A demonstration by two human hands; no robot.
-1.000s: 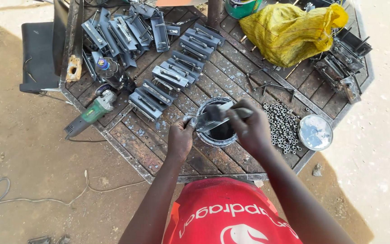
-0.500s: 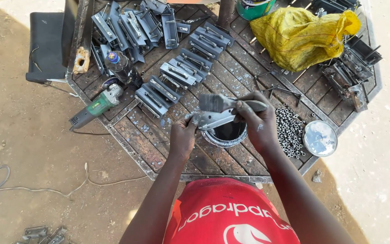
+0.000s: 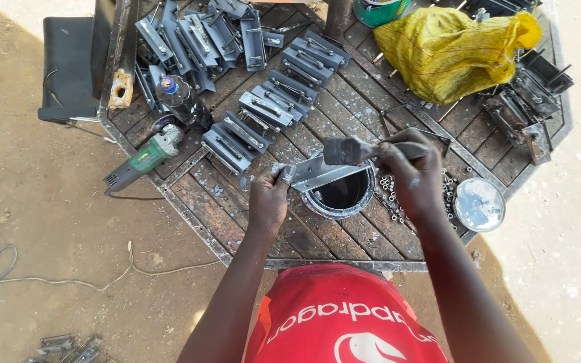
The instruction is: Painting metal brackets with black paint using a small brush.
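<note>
The left hand (image 3: 268, 199) gripped a grey metal bracket (image 3: 319, 173) over the open paint can (image 3: 341, 193) — the right hand (image 3: 413, 173) clasped a paintbrush (image 3: 352, 151) against it.

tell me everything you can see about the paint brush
The paint brush is flat and wide, with dark, wet-looking bristles and a handle mostly hidden inside the right hand. It lies roughly level, bristles pointing to the person's left, resting on the top of the grey metal bracket that the left hand holds at its other end. It sits just above the open paint can of dark paint.
</note>
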